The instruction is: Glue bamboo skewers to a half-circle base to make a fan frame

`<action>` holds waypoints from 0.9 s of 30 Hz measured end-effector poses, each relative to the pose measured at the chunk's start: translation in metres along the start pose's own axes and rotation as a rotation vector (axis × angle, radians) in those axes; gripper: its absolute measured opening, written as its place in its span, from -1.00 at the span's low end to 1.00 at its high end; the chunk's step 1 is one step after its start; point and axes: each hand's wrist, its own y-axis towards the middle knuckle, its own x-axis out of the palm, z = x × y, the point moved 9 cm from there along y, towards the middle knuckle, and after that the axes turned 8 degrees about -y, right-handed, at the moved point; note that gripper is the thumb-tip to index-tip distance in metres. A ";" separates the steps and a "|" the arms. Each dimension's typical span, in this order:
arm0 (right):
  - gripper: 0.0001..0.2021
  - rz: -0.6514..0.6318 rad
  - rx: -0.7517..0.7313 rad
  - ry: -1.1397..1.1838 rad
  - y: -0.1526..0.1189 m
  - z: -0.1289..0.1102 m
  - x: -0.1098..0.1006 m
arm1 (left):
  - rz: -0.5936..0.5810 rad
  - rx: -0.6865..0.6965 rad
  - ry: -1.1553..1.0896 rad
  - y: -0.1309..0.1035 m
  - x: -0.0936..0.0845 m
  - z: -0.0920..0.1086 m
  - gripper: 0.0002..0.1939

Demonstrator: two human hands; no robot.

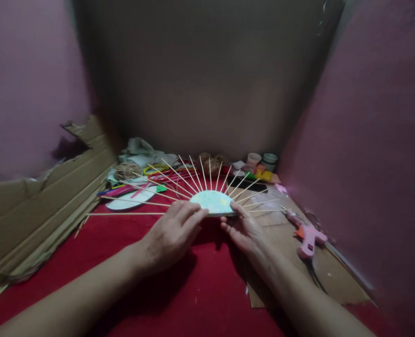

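A pale blue-green half disc [212,201] with thin wooden sticks [184,175] fanning out from its curved edge is held up in front of me. My left hand [179,222] grips its left end, fingers bent over the face and lower edge. At the right end my right hand [244,224] pinches it, thumb on the face and the other fingers curled beneath. Both palms face away or are partly hidden, and the back of the half disc does not show.
A pink glue gun [309,241] lies on a cardboard sheet [274,281] at right. Behind are a twine ball [211,164], a white oval piece [132,199], scissors [151,169] and small cups [254,159]. Stacked cardboard [53,206] leans at left. Red cloth [179,299] covers the surface.
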 end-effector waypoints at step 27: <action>-0.76 -0.290 -0.150 -0.883 -0.025 -0.081 0.040 | -0.628 -0.351 0.317 -0.028 0.060 -0.006 -0.45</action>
